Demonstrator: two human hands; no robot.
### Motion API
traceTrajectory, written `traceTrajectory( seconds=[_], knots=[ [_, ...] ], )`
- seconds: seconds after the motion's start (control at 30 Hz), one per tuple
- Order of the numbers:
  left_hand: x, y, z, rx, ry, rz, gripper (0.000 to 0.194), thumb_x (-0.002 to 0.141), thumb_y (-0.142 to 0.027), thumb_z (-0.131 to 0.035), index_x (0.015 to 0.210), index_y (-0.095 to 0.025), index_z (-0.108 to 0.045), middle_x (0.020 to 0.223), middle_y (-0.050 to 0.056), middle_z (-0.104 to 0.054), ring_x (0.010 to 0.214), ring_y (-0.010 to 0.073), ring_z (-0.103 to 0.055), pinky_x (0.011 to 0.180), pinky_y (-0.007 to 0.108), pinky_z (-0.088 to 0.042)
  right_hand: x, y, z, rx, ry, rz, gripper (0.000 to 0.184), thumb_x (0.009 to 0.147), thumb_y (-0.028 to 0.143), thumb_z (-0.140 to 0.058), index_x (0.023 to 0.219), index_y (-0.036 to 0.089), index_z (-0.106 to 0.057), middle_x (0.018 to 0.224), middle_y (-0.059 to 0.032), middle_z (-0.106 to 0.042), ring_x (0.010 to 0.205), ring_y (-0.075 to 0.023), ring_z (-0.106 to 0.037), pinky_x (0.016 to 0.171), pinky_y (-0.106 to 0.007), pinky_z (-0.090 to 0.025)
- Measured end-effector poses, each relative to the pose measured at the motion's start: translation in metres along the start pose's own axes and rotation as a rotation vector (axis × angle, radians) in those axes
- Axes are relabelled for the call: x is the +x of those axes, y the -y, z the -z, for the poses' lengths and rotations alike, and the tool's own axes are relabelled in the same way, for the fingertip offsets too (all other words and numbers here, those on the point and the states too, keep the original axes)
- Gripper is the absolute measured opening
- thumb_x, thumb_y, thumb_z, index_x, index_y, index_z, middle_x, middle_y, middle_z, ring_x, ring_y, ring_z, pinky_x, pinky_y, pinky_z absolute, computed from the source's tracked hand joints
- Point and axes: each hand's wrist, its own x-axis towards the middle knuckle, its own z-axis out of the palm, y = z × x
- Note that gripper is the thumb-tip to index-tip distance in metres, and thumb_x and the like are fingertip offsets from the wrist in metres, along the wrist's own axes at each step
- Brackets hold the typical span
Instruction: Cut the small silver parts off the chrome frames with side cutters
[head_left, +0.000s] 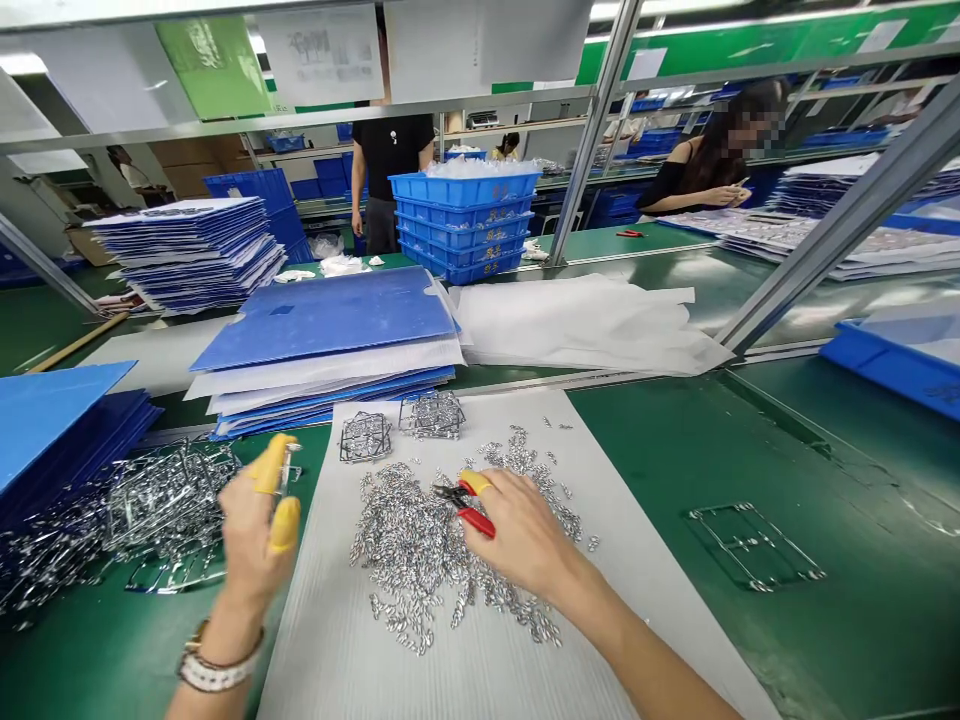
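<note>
Over the white sheet (337, 665), red-handled pliers (478, 521) are gripped by the right hand (525, 525), with their tips at a pile of tiny shiny pieces (405, 530); whether these are touched cannot be told. To the left, a thin metal piece (287, 468) is pinched between the left hand (251, 515)'s finger and thumb. Two small metal frames (365, 437) are set at the sheet's far end. A messy metal heap (172, 500) is seen beside the left hand, and one bare frame (750, 543) is laid on the green table (645, 470) to the right.
</note>
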Motion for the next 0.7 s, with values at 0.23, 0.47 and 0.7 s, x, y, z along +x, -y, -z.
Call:
traceTrajectory(
  seconds=[0.23, 0.47, 0.7],
  knots=[
    [0.096, 0.035, 0.122, 1.349, -0.012, -0.143, 0.074, 0.079, -0.068, -0.044, 0.134, -0.020, -0.052, 0.134, 0.021, -0.054, 0.123, 0.0484, -0.040, 0.089, 0.066, -0.030, -0.011, -0.032, -0.015, -0.019, -0.130, -0.013, 0.039, 0.094, 0.032, -0.046, 0.129, 0.018, -0.052, 0.122, -0.0128, -0.058, 0.113, -0.0286, -0.052, 0.096, -0.047, -0.040],
    [0.104, 0.027, 0.112, 1.387, 0.000, -0.180, 0.070, 0.079, -0.062, -0.049, 0.134, -0.019, -0.051, 0.144, 0.020, -0.045, 0.128, 0.0465, -0.039, 0.094, 0.067, -0.030, -0.004, -0.030, -0.026, -0.006, -0.141, 0.015, 0.042, 0.093, 0.032, -0.049, 0.133, 0.019, -0.048, 0.123, -0.0128, -0.057, 0.113, -0.0290, -0.052, 0.096, -0.048, -0.042],
    [0.083, 0.022, -0.050, 0.781, 0.555, -0.311, 0.084, 0.050, -0.052, -0.080, 0.129, -0.030, -0.058, 0.149, 0.016, -0.040, 0.136, 0.0460, -0.028, 0.109, 0.060, -0.009, 0.000, -0.024, -0.033, 0.069, -0.172, 0.072, 0.042, 0.092, 0.029, -0.052, 0.131, 0.013, -0.048, 0.122, -0.0138, -0.057, 0.112, -0.0275, -0.050, 0.099, -0.047, -0.039]
  ],
)
